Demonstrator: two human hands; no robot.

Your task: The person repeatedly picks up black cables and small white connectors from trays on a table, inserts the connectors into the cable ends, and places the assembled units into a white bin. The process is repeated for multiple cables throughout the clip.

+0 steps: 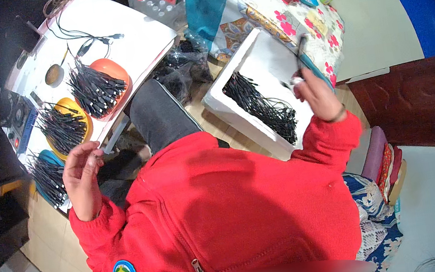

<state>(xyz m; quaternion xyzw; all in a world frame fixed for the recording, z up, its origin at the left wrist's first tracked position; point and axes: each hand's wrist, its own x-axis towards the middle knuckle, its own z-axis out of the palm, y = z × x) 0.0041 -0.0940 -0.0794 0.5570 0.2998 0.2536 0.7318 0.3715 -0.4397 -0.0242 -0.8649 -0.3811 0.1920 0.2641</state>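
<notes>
My right hand (316,95) is raised over the right side of a white foam box (220,95). Its fingers are closed on a thin black cable (301,50), which sticks up, slightly blurred. Inside the box lies a heap of black cables (263,108). On the left, my left hand (83,174) hovers by the table edge, thumb and fingertips drawn together; whatever is between them is too small to make out. Close to it are a yellow bowl (89,133), an orange bowl (117,72) and a blue bowl (48,155), each with bundled black cables.
The white table (140,21) also carries loose cables (85,43), a round brown-topped item (54,75) and a device with knobs (21,127). A clear plastic bag (186,71) sits between table and box. Beyond the box stands a flower-patterned cloth-covered surface (267,17).
</notes>
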